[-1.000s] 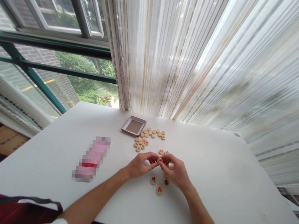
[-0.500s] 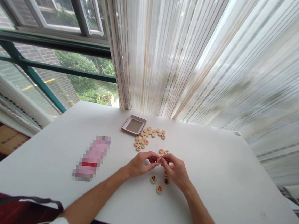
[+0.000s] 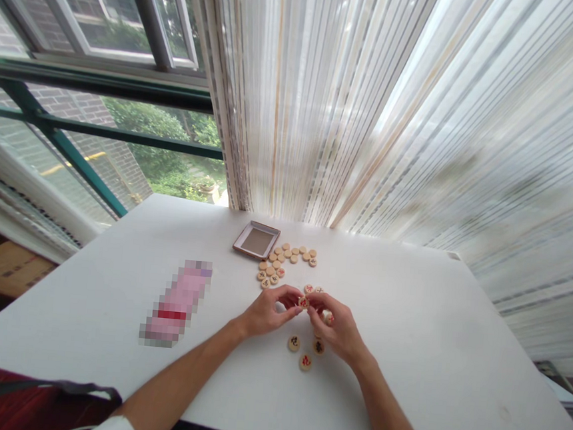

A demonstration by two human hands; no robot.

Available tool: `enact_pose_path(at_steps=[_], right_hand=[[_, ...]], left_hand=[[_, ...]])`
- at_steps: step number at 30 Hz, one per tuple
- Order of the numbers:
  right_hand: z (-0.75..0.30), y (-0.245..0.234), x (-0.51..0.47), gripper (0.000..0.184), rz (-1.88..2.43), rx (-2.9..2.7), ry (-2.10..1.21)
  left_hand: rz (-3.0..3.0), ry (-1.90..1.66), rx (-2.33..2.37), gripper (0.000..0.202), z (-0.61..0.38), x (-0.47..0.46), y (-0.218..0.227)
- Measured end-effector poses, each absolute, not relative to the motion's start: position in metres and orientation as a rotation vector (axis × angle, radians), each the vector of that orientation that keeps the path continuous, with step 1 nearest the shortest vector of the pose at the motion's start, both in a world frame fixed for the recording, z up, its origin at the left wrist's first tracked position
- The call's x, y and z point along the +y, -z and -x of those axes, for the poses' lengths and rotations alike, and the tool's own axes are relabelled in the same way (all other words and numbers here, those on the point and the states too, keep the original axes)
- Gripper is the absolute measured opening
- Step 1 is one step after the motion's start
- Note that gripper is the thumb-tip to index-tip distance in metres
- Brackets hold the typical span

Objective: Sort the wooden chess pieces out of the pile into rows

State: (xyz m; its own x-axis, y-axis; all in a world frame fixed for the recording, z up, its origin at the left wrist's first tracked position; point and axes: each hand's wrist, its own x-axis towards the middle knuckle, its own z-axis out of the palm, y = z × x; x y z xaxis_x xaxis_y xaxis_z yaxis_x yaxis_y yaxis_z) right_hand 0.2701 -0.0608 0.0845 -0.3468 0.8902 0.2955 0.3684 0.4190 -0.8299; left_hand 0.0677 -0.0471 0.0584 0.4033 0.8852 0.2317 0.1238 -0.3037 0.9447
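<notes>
Between the fingertips of my two hands is a round wooden Chinese chess piece [image 3: 303, 302] with a red character on its face. My left hand [image 3: 270, 313] pinches it from the left, and my right hand [image 3: 336, 323] grips it from the right. Close below lie a black-marked piece [image 3: 294, 343], another black-marked piece [image 3: 318, 347] and a red-marked piece [image 3: 306, 362]. Past the fingers sits another red-marked piece [image 3: 309, 288]. My right hand partly covers a few more pieces.
A shallow square box or lid [image 3: 257, 240] stands at the back of the white table [image 3: 404, 359]. Beside it spread several wooden pieces, many showing blank faces [image 3: 295, 251]. A blurred-out pink item [image 3: 178, 306] lies on the left. Curtains [image 3: 306, 109] hang behind the table.
The held piece has risen slightly and tilted, so its red character shows more plainly. Both hands have shifted a little with it; the pieces on the table stay put.
</notes>
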Motion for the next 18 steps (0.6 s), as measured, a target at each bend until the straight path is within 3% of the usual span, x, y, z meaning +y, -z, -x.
enact_pose_path(at_steps=[18], right_hand=[[-0.2694,-0.0848,-0.0604,0.02,1.039,-1.912,-0.854]], left_hand=[[-1.511,-0.968,0.815,0.033,-0.0678,-0.046,-0.0517]])
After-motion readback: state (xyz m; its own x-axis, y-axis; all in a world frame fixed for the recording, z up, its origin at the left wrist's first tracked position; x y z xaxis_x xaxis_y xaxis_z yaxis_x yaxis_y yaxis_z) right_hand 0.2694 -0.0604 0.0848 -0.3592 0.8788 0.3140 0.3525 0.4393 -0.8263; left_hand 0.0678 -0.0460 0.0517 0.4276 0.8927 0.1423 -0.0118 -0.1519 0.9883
